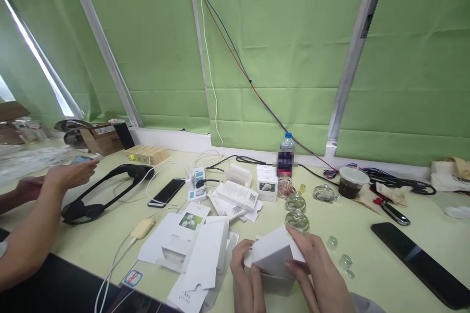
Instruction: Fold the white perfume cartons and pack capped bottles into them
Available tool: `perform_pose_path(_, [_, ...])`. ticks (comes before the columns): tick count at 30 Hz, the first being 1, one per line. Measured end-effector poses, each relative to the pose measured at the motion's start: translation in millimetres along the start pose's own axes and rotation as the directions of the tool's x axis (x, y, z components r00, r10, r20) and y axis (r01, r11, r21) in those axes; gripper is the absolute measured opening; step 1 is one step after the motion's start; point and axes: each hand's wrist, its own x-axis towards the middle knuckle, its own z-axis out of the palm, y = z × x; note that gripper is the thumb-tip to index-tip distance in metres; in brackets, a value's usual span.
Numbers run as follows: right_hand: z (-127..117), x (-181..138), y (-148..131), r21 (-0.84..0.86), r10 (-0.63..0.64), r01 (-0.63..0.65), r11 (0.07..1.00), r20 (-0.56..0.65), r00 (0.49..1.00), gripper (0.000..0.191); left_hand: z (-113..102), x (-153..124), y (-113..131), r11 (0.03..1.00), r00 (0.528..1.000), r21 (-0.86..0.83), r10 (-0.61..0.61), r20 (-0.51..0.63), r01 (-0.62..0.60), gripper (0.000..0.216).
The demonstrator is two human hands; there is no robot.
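Observation:
Both my hands hold a small white cardboard box (274, 253) low in the middle of the view, just above the pale green table (367, 215). My left hand (245, 274) grips its left side with curled fingers. My right hand (316, 269) wraps over its top and right side. Flat unfolded white cartons (191, 249) lie on the table to the left of my hands. Several small round glass bottles (296, 210) stand just behind the box, and small clear caps (340, 254) lie to its right.
A co-worker's arms (40, 205) reach in from the left, holding a phone (81, 159). A black headset (106, 190), a black phone (167, 191), a charger with cables (196, 183), a water bottle (287, 154), a lidded cup (353, 182) and a dark tablet (422, 261) lie about.

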Motion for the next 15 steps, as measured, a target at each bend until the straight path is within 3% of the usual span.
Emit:
perform_pose_path(3, [1.4,-0.1,3.6,-0.116,-0.056,0.056,0.992,0.006,0.998,0.041,-2.4,-2.2,2.2,0.988,0.993,0.118,0.097,0.06,-0.104,0.034])
perform_pose_path(7, [0.6,1.7,5.1,-0.253,-0.14,0.134,0.958,-0.007,0.99,0.043,-5.5,-3.6,1.8,0.979,0.988,0.142,0.136,0.068,-0.144,0.035])
perform_pose_path(11, [-4.6,4.2,2.9,-0.377,-0.213,0.192,0.906,-0.015,0.977,0.044,-5.5,-4.5,0.1,0.988,0.997,0.133,0.076,-0.001,-0.075,0.03])
perform_pose_path(15, [-9.8,7.0,-1.1,-0.435,-0.255,0.238,0.869,0.021,0.967,0.044,-3.3,-6.8,1.8,0.991,1.0,0.131,0.014,0.012,-0.016,0.034])
